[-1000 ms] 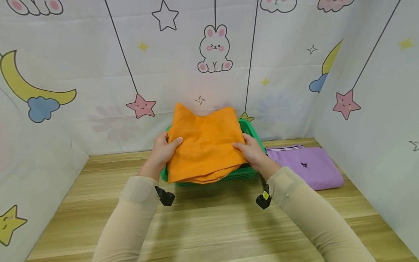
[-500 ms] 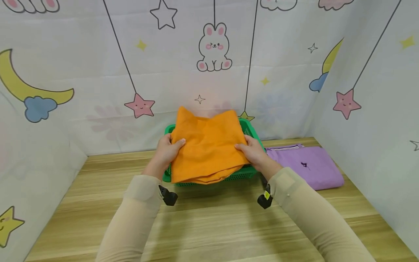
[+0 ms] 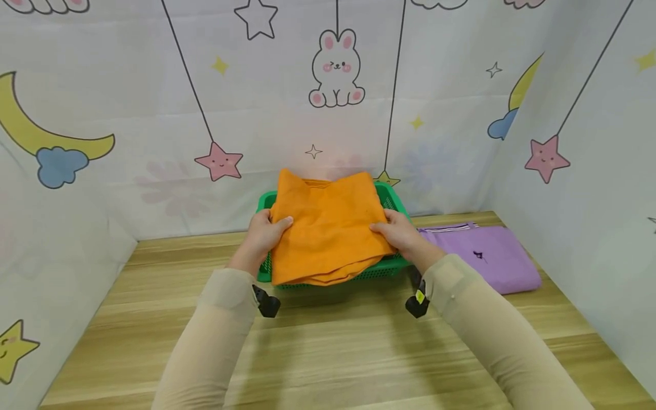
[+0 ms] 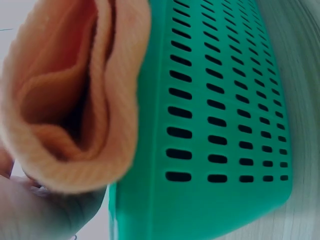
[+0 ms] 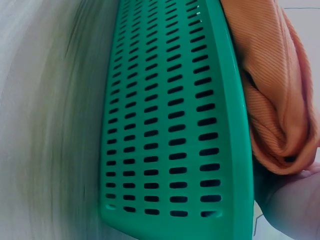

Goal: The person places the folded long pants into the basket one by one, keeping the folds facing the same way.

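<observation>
A folded orange garment (image 3: 328, 228) in twill-like cloth lies over the opening of a green slotted plastic basket (image 3: 267, 201), covering most of it. My left hand (image 3: 262, 236) grips the garment's left edge, thumb on top and fingers underneath. On the opposite edge my right hand (image 3: 404, 234) holds it the same way. In the left wrist view the folded layers (image 4: 75, 175) bulge at the basket's rim, close beside its slotted wall (image 4: 200, 125). The right wrist view has the garment's rolled fold (image 5: 280, 100) right at the rim too. The garment's underside is hidden.
A folded purple garment (image 3: 494, 259) with a striped band lies on the wooden table (image 3: 328, 353) to the right of the basket. A white printed cloth backdrop (image 3: 287, 125) rises behind the table and along both sides. Black wrist-camera mounts (image 3: 417, 304) hang below the cuffs.
The orange garment has sunk slightly toward the basket and shifted a little right, both hands still gripping it. The head view has tilted slightly.
</observation>
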